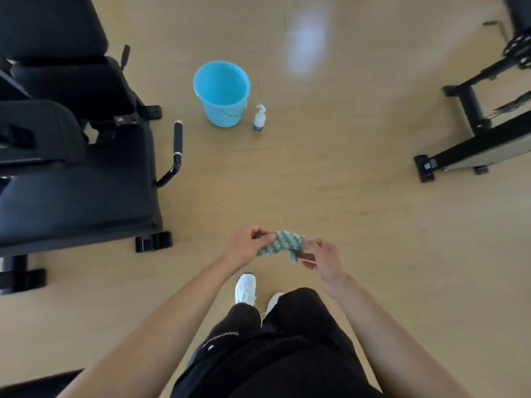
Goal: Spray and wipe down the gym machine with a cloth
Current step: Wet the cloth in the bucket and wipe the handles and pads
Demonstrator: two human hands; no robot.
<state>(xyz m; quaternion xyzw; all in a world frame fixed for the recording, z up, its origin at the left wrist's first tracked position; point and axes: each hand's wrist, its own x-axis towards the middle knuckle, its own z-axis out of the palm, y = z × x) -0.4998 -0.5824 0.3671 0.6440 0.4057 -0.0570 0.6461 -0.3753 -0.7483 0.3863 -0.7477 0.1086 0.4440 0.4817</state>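
While the person stands on the floor (344, 182) with a machine at either side, the green-and-white cloth (283, 243) is held out in front of the body, above the white shoes.

Left grip (249, 245): fingers curled, pinching one end of the cloth.
Right grip (324, 258): fingertips pinching the other end, with a corner hanging loose below.

The cloth is bunched between them, not flat.

The spray bottle (259, 119) stands upright on the floor just beside the blue bucket (221, 93), well apart from both hands. The gym machine (71, 173), with black padded seat and backrest, is to the person's left. Its black handlebar (178, 139) sticks out on the bucket side. A second machine (474, 139) sits far right.

Judgement: the step in hand looks like readying the cloth. No spraying or wiping is under way.

To do it well:
- Fold the cloth into a flat pad so a broad, clean face meets the padding.
- Pass it to one hand, leaving the other free for the bottle.
- Tuck in the loose corner so it does not drag.
- Mist lightly, then wipe in overlapping strokes from backrest down to seat, handlebar last.
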